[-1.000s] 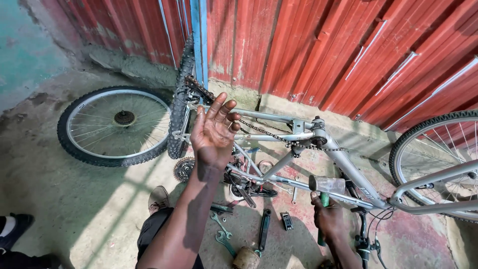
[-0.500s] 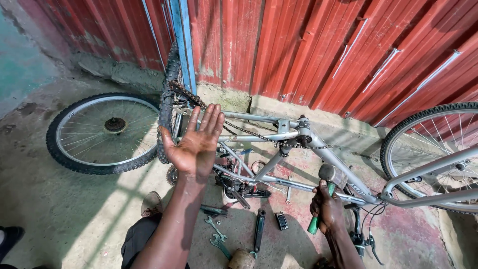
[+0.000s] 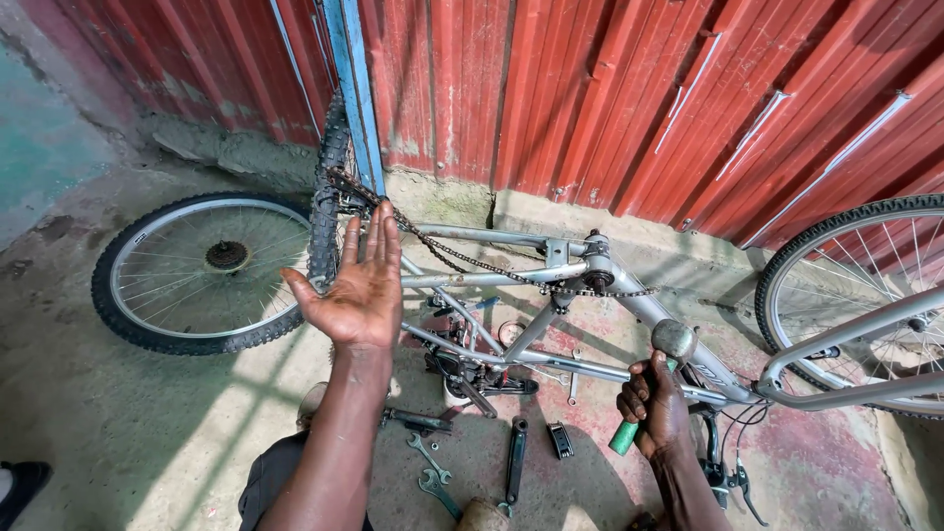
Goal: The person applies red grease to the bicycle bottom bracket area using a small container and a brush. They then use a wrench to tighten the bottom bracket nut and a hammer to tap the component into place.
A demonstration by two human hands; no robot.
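Left hand (image 3: 359,295) has turned palm-up, open, empty. My right hand (image 3: 657,405) grips hammer (image 3: 651,386) by green handle; head heavy, rigid.

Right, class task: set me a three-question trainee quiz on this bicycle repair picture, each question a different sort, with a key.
1. True or false: the left hand grips the chain.
2. Multiple choice: the right hand holds A) a spanner, B) a hammer with a green grip, C) a tyre.
3. Fill the gap: the loose wheel lies flat on the ___, left of the grey bicycle frame.

Key
1. False: it is raised, palm open, holding nothing.
2. B; the spanners lie on the ground.
3. Ground.
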